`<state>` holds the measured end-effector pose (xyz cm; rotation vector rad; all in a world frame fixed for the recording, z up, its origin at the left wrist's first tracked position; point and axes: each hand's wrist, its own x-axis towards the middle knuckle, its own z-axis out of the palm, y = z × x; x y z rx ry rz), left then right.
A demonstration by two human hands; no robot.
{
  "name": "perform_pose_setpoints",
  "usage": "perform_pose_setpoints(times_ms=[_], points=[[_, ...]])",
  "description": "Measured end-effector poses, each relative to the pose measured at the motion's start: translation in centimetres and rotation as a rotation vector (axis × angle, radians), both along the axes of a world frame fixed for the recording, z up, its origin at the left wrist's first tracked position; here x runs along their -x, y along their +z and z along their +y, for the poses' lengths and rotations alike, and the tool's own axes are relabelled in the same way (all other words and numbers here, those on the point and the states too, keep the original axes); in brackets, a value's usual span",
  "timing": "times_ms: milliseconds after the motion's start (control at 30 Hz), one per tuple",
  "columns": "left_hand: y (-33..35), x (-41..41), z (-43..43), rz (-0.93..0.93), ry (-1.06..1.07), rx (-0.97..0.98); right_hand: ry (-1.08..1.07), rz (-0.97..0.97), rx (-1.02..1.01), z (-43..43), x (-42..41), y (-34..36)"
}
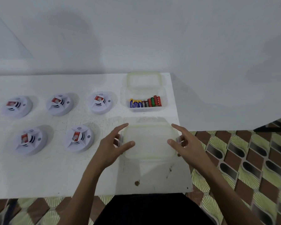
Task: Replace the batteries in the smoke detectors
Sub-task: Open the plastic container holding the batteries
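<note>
Detectors: five round white plastic smoke detectors (101, 102) with red labels lay in two rows on the left part of the table.
Batteries: blue, black, red and green cylindrical batteries (145, 102) lay in an open clear plastic box (164, 95) at the far right, its loose lid (144, 79) behind it.
Near box: a lidded translucent plastic box (149, 140) sat in front.
Left hand (111, 149): thumb on its lid, lower fingers curled at the left side clip.
Right hand (188, 148): the same grip at the right clip.
Surface: scuffed white table (55, 172).
</note>
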<state>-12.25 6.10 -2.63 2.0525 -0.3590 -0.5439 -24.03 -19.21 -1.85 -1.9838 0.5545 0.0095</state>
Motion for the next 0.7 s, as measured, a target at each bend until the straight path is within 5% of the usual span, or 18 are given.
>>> perform_pose_setpoints(times_ms=[400,700], points=[[6.3,-2.2,0.8,-0.216,-0.035,-0.024,0.039,-0.134,0.144,-1.2,-1.6,5.9],[10.2,-11.7,-3.5,-0.348,0.048,0.040,0.052,-0.240,0.268,-5.2,-12.0,9.5]])
